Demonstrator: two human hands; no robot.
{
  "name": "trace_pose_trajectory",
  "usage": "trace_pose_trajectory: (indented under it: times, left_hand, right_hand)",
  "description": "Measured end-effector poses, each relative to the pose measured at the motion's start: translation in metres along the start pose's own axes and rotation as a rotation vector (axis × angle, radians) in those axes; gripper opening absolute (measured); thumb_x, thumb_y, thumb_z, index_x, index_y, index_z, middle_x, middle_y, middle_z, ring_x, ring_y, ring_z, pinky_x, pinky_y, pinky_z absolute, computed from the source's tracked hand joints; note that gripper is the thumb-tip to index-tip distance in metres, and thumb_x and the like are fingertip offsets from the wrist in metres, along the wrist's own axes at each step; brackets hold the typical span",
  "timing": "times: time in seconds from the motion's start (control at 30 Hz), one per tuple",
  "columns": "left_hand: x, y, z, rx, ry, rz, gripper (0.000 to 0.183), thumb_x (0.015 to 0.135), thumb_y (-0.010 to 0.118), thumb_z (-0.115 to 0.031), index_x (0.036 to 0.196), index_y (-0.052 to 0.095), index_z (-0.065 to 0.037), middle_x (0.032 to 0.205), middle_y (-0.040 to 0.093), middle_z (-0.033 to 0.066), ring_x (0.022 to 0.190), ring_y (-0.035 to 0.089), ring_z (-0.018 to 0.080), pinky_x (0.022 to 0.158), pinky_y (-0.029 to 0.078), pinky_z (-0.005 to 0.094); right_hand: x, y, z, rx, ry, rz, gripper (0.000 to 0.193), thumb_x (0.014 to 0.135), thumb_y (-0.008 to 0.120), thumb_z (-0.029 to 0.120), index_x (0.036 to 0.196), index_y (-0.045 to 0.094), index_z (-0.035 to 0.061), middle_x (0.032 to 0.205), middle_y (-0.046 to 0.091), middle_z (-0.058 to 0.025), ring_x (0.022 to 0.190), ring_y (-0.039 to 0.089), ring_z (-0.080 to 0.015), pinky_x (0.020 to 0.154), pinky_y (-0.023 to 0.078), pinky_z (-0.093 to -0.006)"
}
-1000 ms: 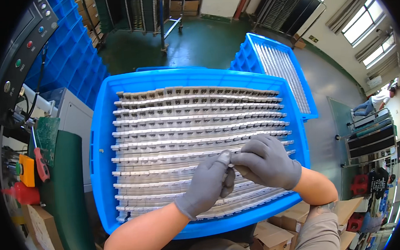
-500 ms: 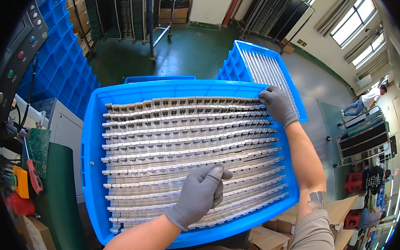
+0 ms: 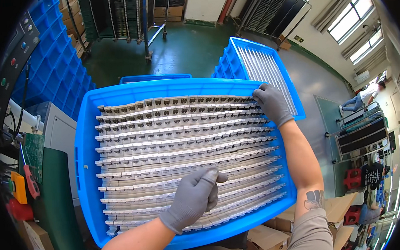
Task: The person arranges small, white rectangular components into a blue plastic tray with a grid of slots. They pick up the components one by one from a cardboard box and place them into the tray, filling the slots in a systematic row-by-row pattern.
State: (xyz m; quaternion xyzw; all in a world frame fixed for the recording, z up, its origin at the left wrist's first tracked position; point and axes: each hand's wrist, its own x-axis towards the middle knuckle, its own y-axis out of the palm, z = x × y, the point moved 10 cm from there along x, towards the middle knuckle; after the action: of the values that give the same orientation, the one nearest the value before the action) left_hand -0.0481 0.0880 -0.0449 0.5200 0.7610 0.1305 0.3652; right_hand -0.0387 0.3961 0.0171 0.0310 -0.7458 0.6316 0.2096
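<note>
A large blue plastic bin (image 3: 87,176) is filled with neat rows of small whitish-grey block-shaped parts (image 3: 165,145), with dark components showing in the far rows. My left hand (image 3: 192,198), in a grey glove, hovers over the near middle rows. Its fingers are curled in with the thumb laid on top, and nothing sticks out of them. At the right end of the farthest row is my gloved right hand (image 3: 273,104), its fingers bent together by the bin's far right corner. Its fingertips hide whatever lies under them.
Another blue bin (image 3: 269,71) holding pale strips stands beyond the right corner. Tall stacked blue bins (image 3: 47,56) rise at left, near a control panel (image 3: 13,62) and a screwdriver (image 3: 31,179). Cardboard boxes (image 3: 265,239) sit at lower right. A person (image 3: 361,98) is at far right by a cart.
The view has shifted slightly, so the bin and both hands appear a little farther left. Both hands keep much the same pose over the rows.
</note>
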Motion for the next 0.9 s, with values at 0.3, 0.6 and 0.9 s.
trace_pose_trajectory:
  times: [0.3, 0.6, 0.9]
  left_hand:
    - [0.0, -0.001, 0.0, 0.003, 0.003, -0.017, 0.038, 0.109, 0.045, -0.03, 0.106, 0.063, 0.004, 0.062, 0.044, -0.0004, 0.05, 0.037, 0.0079, 0.045, 0.032, 0.0248]
    - [0.0, -0.002, 0.001, -0.021, 0.009, -0.003, 0.043, 0.109, 0.046, -0.03, 0.111, 0.063, 0.009, 0.061, 0.044, -0.0012, 0.049, 0.038, 0.0067, 0.045, 0.035, 0.0251]
    - [-0.001, -0.005, -0.004, -0.033, 0.033, -0.057, 0.044, 0.111, 0.042, -0.032, 0.115, 0.06, 0.008, 0.061, 0.045, 0.0005, 0.048, 0.037, 0.0075, 0.044, 0.034, 0.0256]
  right_hand:
    - [0.002, 0.002, 0.018, -0.269, -0.097, 0.031, 0.005, 0.082, 0.063, 0.008, 0.085, 0.066, 0.0092, 0.09, 0.064, -0.0086, 0.09, 0.064, -0.03, 0.08, 0.052, -0.0445]
    - [-0.007, -0.005, 0.008, -0.021, 0.054, -0.001, 0.017, 0.081, 0.068, 0.006, 0.096, 0.074, 0.0097, 0.097, 0.067, -0.0092, 0.095, 0.065, -0.0316, 0.083, 0.053, -0.0438]
    - [-0.014, -0.003, 0.003, 0.068, 0.101, 0.003, 0.021, 0.078, 0.068, 0.002, 0.094, 0.079, 0.0107, 0.1, 0.069, -0.0068, 0.096, 0.065, -0.0299, 0.087, 0.053, -0.0433]
